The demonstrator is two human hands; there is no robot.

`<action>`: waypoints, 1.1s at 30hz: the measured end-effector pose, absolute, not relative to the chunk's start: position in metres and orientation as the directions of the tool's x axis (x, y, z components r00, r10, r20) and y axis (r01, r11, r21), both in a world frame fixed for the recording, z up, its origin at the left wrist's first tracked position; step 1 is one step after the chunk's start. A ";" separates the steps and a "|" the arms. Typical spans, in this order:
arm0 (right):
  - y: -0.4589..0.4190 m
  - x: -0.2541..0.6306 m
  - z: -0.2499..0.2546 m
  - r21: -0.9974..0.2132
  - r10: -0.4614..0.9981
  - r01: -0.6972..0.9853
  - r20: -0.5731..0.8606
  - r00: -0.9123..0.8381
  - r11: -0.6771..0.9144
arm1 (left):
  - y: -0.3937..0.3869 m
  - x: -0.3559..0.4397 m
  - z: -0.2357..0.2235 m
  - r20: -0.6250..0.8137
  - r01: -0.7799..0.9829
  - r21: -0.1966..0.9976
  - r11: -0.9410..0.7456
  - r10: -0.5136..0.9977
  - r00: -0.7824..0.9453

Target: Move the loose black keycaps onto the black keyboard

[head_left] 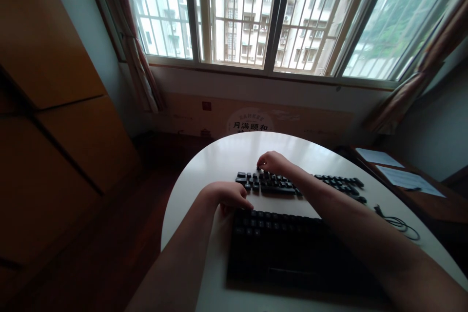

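Note:
A black keyboard (292, 263) lies on the round white table (204, 161). Its upper rows carry keycaps, while the lower part looks bare and dark. My left hand (232, 195) is closed on the keyboard's far left corner, thumb over the edge. Beyond the keyboard, loose black keycaps (278, 189) are laid out in rows like a keyboard layout. Over the back row of these, my right hand (272, 160) pinches a small black keycap (258, 168) at its fingertips. My right forearm covers part of the keycap rows and the keyboard's right side.
A thin dark cable (400, 224) lies coiled at the table's right. Farther right, a brown desk (402, 170) holds paper sheets (409, 180) and a dark pen-like thing. Behind the table are a wall and barred windows (241, 14). A wooden cabinet (80, 141) stands at left.

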State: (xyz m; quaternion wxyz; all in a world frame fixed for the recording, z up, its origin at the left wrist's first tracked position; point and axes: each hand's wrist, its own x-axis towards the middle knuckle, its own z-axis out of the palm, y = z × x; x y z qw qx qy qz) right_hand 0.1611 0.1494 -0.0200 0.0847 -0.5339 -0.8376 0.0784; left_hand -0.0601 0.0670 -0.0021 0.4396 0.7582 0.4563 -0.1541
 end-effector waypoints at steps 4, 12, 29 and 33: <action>0.151 0.159 -0.023 -0.187 0.909 0.889 0.094 -0.407 0.417 | 0.066 -0.059 0.000 -0.631 0.831 0.521 -0.195 0.568 0.529; 0.148 0.150 -0.029 -0.185 0.902 0.886 0.175 -0.395 0.425 | 0.067 -0.059 0.000 -0.628 0.837 0.509 -0.203 0.578 0.522; -0.052 0.188 -0.018 -0.416 0.699 0.562 0.457 -0.550 0.715 | 0.061 -0.053 0.006 -0.651 0.864 0.446 -0.233 0.579 0.491; -0.070 0.183 -0.037 -0.378 0.628 0.506 0.549 -0.551 0.775 | 0.049 -0.044 0.013 -0.595 0.874 0.400 -0.276 0.647 0.477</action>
